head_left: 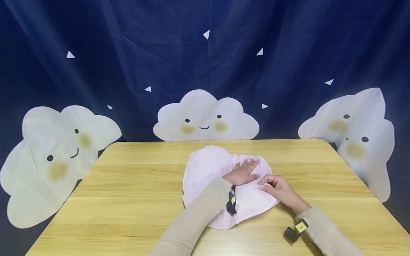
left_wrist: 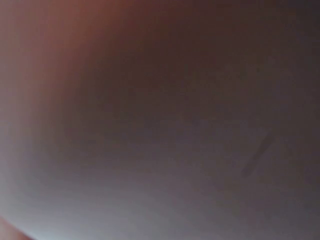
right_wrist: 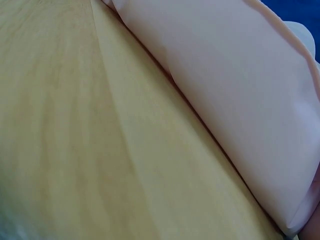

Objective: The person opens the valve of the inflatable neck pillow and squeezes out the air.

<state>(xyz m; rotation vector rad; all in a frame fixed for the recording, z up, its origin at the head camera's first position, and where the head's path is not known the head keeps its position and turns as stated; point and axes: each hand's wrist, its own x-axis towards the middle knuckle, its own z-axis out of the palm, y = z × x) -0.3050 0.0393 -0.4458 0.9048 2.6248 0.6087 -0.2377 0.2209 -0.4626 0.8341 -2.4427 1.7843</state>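
Observation:
A pale pink cushion (head_left: 208, 167), puffy and with a piped edge, lies on the table. My left hand (head_left: 242, 172) rests on its upper right part with straight, spread fingers. Close by on the right, my right hand (head_left: 282, 190) pinches a bit of the cushion's surface between thumb and fingertips; what exactly sits in the pinch is too small to tell. The right wrist view shows the side of the cushion (right_wrist: 225, 90) and its piping. Only a dark blur fills the left wrist view.
The wooden table (head_left: 128, 199) extends around the cushion on all sides. Behind it hangs a dark blue curtain (head_left: 179, 53) printed with white clouds and small triangles. Each wrist carries a small black camera (head_left: 231, 203) on a strap.

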